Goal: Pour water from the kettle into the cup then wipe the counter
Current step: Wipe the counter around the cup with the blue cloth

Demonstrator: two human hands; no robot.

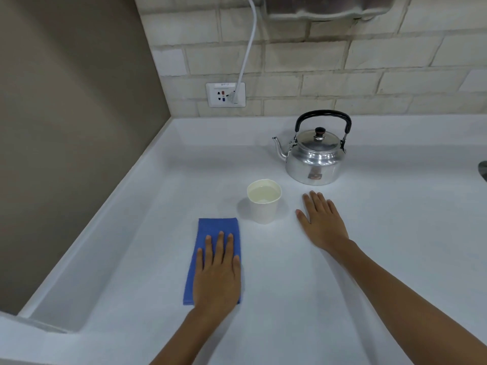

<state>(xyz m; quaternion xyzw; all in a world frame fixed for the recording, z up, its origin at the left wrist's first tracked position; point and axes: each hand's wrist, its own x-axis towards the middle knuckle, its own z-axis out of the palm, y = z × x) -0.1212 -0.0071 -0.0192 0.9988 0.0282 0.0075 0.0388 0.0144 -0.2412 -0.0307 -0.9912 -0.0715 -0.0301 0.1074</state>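
A silver kettle (315,156) with a black handle stands upright on the white counter (369,246), spout pointing left. In front of it, a white paper cup (264,204) holds water. A folded blue cloth (214,230) lies flat to the cup's left. My left hand (217,272) rests palm down on the cloth, fingers spread and flat. My right hand (320,222) lies flat on the bare counter just right of the cup and in front of the kettle, holding nothing.
A beige wall runs along the counter's left edge. A wall socket (225,94) with a white cable plugged in sits on the tiled back wall. A dark object (482,169) pokes in at the right edge.
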